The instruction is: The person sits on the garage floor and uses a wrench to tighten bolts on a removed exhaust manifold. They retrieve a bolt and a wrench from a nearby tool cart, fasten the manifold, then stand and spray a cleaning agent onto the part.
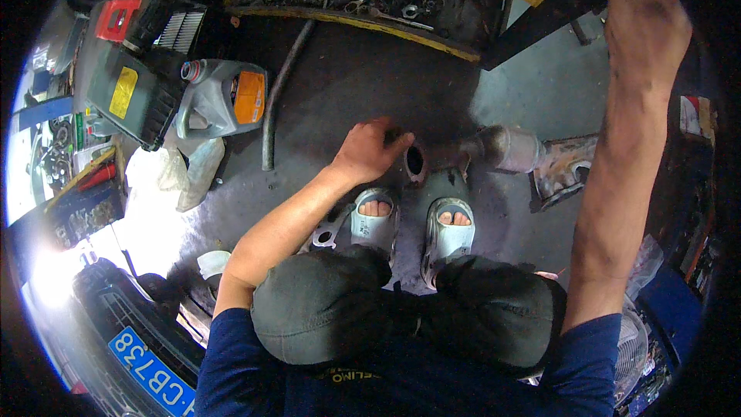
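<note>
A rusty exhaust pipe with a catalytic converter [515, 148] lies across the floor in front of my feet, its flange [415, 162] facing left. At that flange is my left hand [372, 148], fingers curled and thumb against the upper rim; the fingertips are partly hidden. A rust-stained metal shield [562, 174] adjoins the converter's right end. My right arm stretches far forward on the right, and my right hand [650, 11] is cut off by the picture's edge, with its fingers out of sight. A small metal flange plate [324, 238] lies beside my left sandal.
Left of the pipe stand a grey jug [220, 102] with an orange label and a black plastic housing [127, 96]. A long metal bar [287, 93] lies between jug and pipe. Ahead, a yellow-edged rack [355, 19] holds many tools. A car bumper [123, 324] sits lower left.
</note>
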### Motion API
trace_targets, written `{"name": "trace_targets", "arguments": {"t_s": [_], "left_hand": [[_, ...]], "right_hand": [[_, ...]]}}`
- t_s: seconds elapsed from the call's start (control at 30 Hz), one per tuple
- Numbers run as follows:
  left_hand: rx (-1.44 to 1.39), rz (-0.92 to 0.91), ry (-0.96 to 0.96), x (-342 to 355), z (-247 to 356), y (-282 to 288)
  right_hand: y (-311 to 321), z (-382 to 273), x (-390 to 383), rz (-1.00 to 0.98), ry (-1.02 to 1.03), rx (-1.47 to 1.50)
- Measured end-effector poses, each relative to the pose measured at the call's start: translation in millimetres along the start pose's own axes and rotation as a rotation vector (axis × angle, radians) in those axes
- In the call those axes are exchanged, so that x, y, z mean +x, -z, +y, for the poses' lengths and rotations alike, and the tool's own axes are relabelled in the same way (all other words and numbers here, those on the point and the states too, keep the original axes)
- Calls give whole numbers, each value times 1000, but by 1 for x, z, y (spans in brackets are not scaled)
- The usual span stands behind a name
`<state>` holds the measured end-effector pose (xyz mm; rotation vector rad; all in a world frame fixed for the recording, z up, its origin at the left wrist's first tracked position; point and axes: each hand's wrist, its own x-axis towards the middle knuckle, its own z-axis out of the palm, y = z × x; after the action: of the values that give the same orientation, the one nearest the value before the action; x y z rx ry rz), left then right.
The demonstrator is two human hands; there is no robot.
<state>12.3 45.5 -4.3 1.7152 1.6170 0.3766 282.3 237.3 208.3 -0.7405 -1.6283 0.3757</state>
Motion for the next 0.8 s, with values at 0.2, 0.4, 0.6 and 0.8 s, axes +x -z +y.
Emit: {"name": "trace_targets", "arguments": {"t_s": [0.2,0.4,0.6,0.8], "left_hand": [[11,-89,119,2,2,-8],[44,-71,76,2,3,-6],[112,100,-58,-5,6,-9],[99,71,-127,-2,-2,-14]], "right_hand": [[1,2,-5,-10,24,-122],[-2,-4,-3,-2,39,-140],[3,1,-6,-1,46,-162],[2,1,-4,6,51,-179]]}}
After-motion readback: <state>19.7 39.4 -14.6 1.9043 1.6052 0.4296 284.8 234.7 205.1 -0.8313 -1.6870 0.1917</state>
